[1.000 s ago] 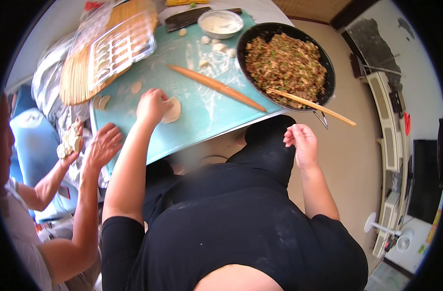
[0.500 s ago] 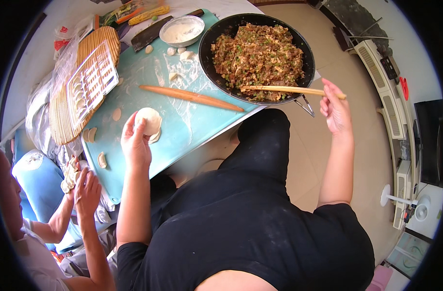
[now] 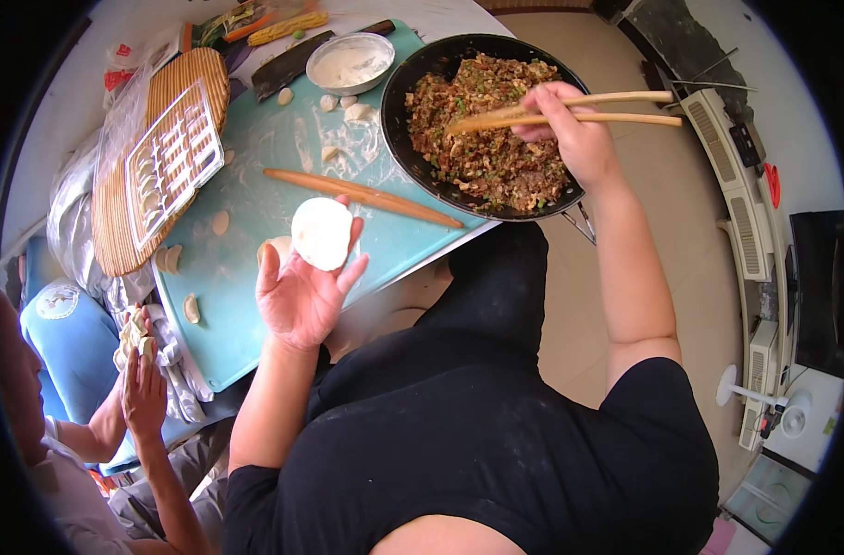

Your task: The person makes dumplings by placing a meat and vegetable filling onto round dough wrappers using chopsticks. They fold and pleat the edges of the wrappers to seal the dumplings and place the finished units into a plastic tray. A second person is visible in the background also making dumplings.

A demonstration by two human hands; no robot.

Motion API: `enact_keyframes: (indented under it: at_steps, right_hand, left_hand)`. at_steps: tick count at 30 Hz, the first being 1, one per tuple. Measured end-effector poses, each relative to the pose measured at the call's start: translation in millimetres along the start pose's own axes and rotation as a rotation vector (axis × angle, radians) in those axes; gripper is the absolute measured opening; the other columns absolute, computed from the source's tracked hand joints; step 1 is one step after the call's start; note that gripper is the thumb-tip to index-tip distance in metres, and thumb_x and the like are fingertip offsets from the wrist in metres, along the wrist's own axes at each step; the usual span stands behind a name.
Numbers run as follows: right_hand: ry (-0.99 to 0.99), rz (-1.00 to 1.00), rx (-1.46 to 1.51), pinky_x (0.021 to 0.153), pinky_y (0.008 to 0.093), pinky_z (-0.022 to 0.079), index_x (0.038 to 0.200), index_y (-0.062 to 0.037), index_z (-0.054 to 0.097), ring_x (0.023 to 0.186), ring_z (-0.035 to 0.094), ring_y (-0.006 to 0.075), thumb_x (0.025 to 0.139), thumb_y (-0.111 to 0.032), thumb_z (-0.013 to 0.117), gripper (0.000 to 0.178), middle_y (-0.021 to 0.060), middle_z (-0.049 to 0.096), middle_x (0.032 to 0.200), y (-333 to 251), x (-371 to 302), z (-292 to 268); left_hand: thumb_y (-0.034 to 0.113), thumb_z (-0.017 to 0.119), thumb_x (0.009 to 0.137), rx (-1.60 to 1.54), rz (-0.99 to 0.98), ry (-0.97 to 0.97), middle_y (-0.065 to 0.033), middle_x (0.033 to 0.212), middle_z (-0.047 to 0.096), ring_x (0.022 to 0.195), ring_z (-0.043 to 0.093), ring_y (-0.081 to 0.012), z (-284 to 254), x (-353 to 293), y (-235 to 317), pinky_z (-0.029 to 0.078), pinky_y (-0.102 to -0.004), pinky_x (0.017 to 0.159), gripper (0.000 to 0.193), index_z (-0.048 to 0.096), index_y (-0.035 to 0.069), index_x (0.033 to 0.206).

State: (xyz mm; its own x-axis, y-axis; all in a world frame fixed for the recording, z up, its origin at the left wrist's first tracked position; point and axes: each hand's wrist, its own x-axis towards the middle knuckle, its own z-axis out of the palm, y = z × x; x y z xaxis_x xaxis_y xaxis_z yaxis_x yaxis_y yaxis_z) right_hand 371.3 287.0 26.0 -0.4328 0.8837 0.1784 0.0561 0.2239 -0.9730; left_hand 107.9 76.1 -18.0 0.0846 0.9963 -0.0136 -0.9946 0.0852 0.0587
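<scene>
A round white dumpling wrapper [image 3: 322, 233] lies across the fingers of my left hand [image 3: 301, 301], which is turned palm up above the board. More wrappers [image 3: 271, 248] show partly behind that hand. My right hand [image 3: 574, 134] grips a pair of wooden chopsticks [image 3: 636, 97] over a black pan [image 3: 396, 120]. Their tips are down in the brown and green minced filling [image 3: 496, 166], which is heaped in the pan. A tapered wooden rolling pin [image 3: 366, 197] rests between the wrapper and the pan.
The floured teal board [image 3: 246, 324] carries dough pieces [image 3: 357, 112], a few dumplings [image 3: 191, 309] and a flour bowl [image 3: 351, 63]. A dumpling tray [image 3: 177, 166] sits on a woven mat [image 3: 117, 242] at left. Beside me, another person's hands [image 3: 142, 388] hold dumplings.
My left hand has turned palm up, bringing the wrapper rightward. My right hand has moved left over the pan, its chopsticks now in the filling. The pan has shifted slightly.
</scene>
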Motion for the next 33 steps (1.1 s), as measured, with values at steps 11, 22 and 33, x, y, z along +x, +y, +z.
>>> enact_keyframes:
  at_steps: [11, 22, 33]
  right_hand:
    - [0.018, -0.244, -0.307, 0.062, 0.0279, 0.049, 0.089, 0.0015, 0.057, 0.069, 0.063, 0.0171, 0.092, -0.021, 0.049, 0.024, 0.0094, 0.059, 0.079, 44, 54, 30]
    - [-0.075, -0.264, -0.303, 0.064, 0.0271, 0.051, 0.091, 0.002, 0.055, 0.07, 0.062, 0.0168, 0.093, -0.018, 0.048, 0.021, 0.0089, 0.057, 0.081, 55, 23, 46]
    - [0.149, -0.033, -0.056, 0.059, 0.0268, 0.054, 0.091, 0.0024, 0.05, 0.065, 0.064, 0.0197, 0.096, -0.02, 0.041, 0.025, 0.0115, 0.057, 0.077, 47, -19, 68]
  left_hand:
    - [0.016, 0.057, 0.085, 0.189, 0.036, 0.173, -0.0192, 0.138, 0.033, 0.127, 0.036, -0.0323, -25, 3, -11, 0.033, -0.0467, 0.104, 0.053, 0.033, 0.002, 0.131]
    - [0.02, 0.055, 0.087, 0.076, -0.023, 0.191, -0.0199, 0.14, 0.03, 0.129, 0.033, -0.033, -32, 11, -21, 0.032, -0.0476, 0.104, 0.056, 0.031, 0.001, 0.133]
    - [0.021, 0.044, 0.092, 0.123, -0.036, 0.4, -0.0218, 0.13, 0.043, 0.119, 0.045, -0.0343, -29, 28, -25, 0.042, -0.0428, 0.098, 0.041, 0.038, -0.002, 0.125]
